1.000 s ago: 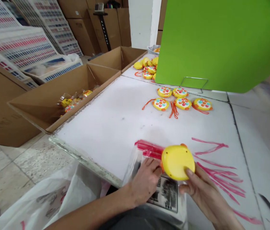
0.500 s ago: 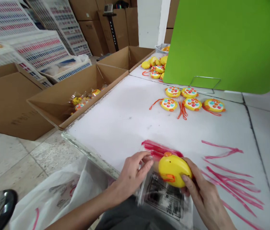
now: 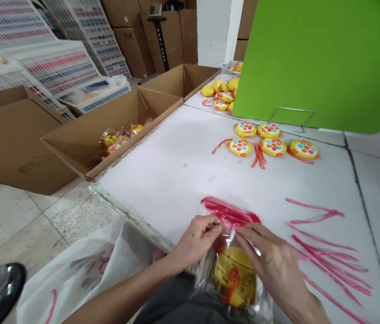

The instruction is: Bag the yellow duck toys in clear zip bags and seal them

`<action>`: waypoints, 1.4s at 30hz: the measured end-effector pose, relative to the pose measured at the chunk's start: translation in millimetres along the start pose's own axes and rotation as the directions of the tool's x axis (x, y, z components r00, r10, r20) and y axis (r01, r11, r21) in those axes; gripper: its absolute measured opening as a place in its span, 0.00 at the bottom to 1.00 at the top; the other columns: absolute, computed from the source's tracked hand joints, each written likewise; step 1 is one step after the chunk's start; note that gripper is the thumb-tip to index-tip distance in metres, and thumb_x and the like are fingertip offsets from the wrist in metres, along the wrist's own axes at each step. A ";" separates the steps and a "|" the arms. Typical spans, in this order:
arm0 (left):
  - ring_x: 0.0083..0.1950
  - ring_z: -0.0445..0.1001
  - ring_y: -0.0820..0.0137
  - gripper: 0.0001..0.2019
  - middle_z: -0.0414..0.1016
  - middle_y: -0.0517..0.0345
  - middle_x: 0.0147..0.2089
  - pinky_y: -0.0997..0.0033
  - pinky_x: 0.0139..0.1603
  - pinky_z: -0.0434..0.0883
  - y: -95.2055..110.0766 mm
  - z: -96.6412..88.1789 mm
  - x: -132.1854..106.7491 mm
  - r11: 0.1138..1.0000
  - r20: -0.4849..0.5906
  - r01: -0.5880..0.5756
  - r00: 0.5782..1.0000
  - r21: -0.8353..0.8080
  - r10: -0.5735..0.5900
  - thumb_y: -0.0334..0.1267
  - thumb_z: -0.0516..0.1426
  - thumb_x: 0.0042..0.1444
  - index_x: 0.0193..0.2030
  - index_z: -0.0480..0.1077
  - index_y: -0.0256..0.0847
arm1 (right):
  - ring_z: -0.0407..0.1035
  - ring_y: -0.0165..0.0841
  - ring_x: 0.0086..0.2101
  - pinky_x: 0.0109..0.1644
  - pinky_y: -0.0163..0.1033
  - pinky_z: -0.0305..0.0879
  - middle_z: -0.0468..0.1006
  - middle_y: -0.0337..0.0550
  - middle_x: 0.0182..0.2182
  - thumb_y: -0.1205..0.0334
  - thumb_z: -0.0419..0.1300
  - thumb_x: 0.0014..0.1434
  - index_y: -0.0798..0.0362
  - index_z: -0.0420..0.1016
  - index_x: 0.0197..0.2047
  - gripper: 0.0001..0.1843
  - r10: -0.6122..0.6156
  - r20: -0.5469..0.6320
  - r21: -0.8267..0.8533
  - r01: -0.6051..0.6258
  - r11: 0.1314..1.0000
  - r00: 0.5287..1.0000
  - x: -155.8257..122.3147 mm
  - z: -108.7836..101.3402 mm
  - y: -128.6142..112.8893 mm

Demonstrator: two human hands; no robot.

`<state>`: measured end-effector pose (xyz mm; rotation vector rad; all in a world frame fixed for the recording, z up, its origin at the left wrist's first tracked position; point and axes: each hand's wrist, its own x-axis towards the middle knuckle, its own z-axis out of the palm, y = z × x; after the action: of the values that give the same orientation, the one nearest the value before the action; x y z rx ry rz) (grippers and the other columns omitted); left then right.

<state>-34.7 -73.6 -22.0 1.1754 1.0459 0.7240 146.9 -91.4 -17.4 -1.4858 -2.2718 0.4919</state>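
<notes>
A yellow chick-shaped toy (image 3: 239,274) with an orange cord lies inside a clear plastic bag (image 3: 206,281) with black print, at the table's near edge. My left hand (image 3: 198,238) pinches the bag's top edge between thumb and fingers. Opposite it, my right hand (image 3: 267,256) is closed on the same edge, its fingertips partly hidden. Just beyond the fingers, a band of pink-red plastic strips (image 3: 230,211) shows at the bag's upper end. Loose pink strips (image 3: 331,261) lie on the table to the right of my right hand.
Several yellow toys with dotted faces (image 3: 272,146) lie further back, before a green panel (image 3: 318,63) on a wire stand. More toys are heaped at the far end (image 3: 221,94). An open cardboard box (image 3: 122,112) with bagged toys stands left; a white plastic sack (image 3: 85,270) hangs below.
The yellow toy has gone from my right hand into the clear bag. My right hand has moved left to the bag's top edge, close to my left hand.
</notes>
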 end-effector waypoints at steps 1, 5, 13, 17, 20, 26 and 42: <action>0.31 0.70 0.72 0.09 0.70 0.57 0.29 0.73 0.34 0.67 -0.8 0.0 -0.1 1.000 0.025 0.000 1.000 0.002 0.000 0.35 0.49 0.58 0.31 0.66 0.35 | 0.70 0.33 0.33 0.33 0.35 0.63 0.74 0.44 0.38 0.59 0.46 0.65 0.49 0.72 0.40 0.13 -0.013 -0.029 0.015 0.014 1.000 0.999 4.1 3.0 -3.0; 0.30 0.66 0.73 0.09 0.67 0.60 0.26 0.75 0.32 0.63 -0.3 2.0 0.2 0.983 0.022 -0.059 0.998 0.172 0.056 0.31 0.48 0.57 0.28 0.66 0.35 | 0.70 0.33 0.33 0.34 0.35 0.62 0.75 0.43 0.35 0.65 0.48 0.64 0.51 0.71 0.37 0.11 -0.022 -0.089 0.015 0.023 1.000 0.996 17.6 12.6 -14.7; 0.27 0.66 0.74 0.12 0.70 0.60 0.26 0.76 0.29 0.61 10.4 6.3 -3.7 0.838 0.023 -0.086 0.996 0.539 0.087 0.32 0.45 0.60 0.33 0.68 0.38 | 0.66 0.30 0.24 0.30 0.34 0.59 0.72 0.37 0.25 0.64 0.51 0.59 0.52 0.67 0.30 0.07 0.130 -0.106 0.128 -0.116 0.985 0.986 22.6 6.9 -7.0; 0.34 0.74 0.70 0.10 0.75 0.57 0.31 0.72 0.36 0.68 -0.4 -2.3 -4.8 0.925 -0.009 -0.028 0.999 0.378 0.034 0.35 0.46 0.60 0.37 0.68 0.39 | 0.67 0.32 0.24 0.30 0.35 0.60 0.73 0.36 0.25 0.54 0.53 0.56 0.48 0.68 0.31 0.09 0.450 -0.171 0.060 -0.447 0.893 0.876 -12.0 -14.7 60.7; 0.36 0.76 0.67 0.08 0.75 0.54 0.34 0.69 0.36 0.71 -9.3 -8.1 -3.2 0.988 -0.024 0.040 0.999 0.148 -0.037 0.38 0.47 0.60 0.36 0.64 0.39 | 0.67 0.38 0.25 0.27 0.39 0.59 0.74 0.40 0.27 0.53 0.54 0.52 0.46 0.69 0.32 0.08 0.682 -0.230 -0.199 -0.720 0.665 0.694 -55.3 -39.6 119.0; 0.35 0.76 0.66 0.06 0.76 0.54 0.32 0.66 0.37 0.71 -4.9 -9.0 2.2 0.993 -0.008 0.116 0.993 0.005 -0.116 0.38 0.52 0.56 0.32 0.62 0.38 | 0.69 0.38 0.28 0.29 0.41 0.61 0.73 0.43 0.41 0.52 0.51 0.53 0.45 0.70 0.37 0.12 0.611 -0.291 -0.279 -0.676 0.682 0.736 -86.7 -65.2 113.1; 0.31 0.73 0.70 0.04 0.73 0.60 0.27 0.72 0.32 0.68 -10.2 -15.5 2.8 0.988 -0.020 0.136 0.990 -0.069 -0.137 0.38 0.52 0.56 0.34 0.61 0.41 | 0.61 0.29 0.27 0.31 0.34 0.56 0.69 0.37 0.26 0.60 0.56 0.55 0.54 0.68 0.29 0.07 0.289 0.286 0.689 -0.406 0.600 0.914 -20.6 -1.4 61.9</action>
<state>-48.6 -67.9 -33.2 1.0284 1.1029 0.6625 203.9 -86.8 -48.7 -1.4397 -1.4970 1.4854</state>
